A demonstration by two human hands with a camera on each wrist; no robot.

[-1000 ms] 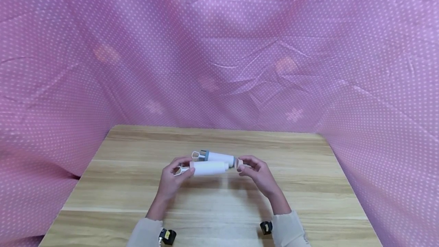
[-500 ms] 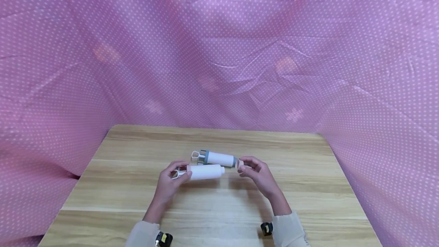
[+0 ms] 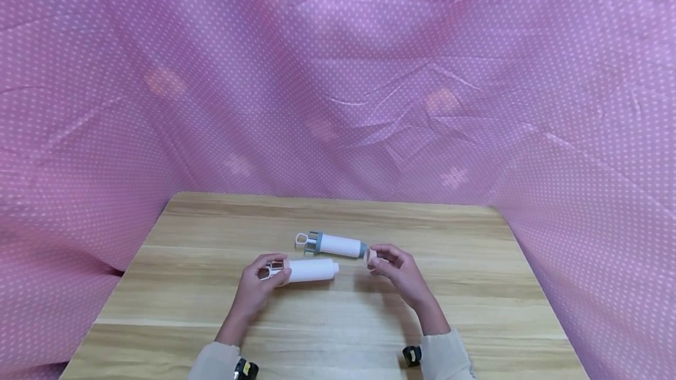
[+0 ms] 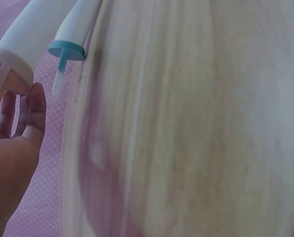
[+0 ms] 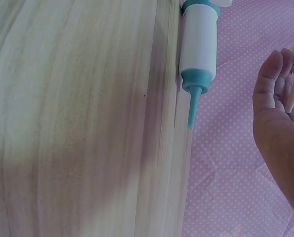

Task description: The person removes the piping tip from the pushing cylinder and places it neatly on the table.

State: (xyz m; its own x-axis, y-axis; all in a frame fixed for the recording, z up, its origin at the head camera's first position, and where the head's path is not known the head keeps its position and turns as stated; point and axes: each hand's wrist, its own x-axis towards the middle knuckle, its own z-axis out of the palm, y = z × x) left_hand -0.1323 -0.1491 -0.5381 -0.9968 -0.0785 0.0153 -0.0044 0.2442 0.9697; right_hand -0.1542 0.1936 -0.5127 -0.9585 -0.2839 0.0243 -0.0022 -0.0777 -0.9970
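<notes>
Left hand (image 3: 257,286): grips the plunger end of the white syringe (image 3: 308,270), which lies low over the table (image 3: 158,304), its barrel pointing to 3 o'clock.
Right hand (image 3: 397,267): pinches a small cream cap (image 3: 371,255), well apart from the white syringe's open tip.
Teal syringe (image 3: 333,244): lies on the table at 12 o'clock of the white one, its nozzle just beside the cap.
Backdrop (image 3: 338,87): pink dotted cloth behind the table.
</notes>
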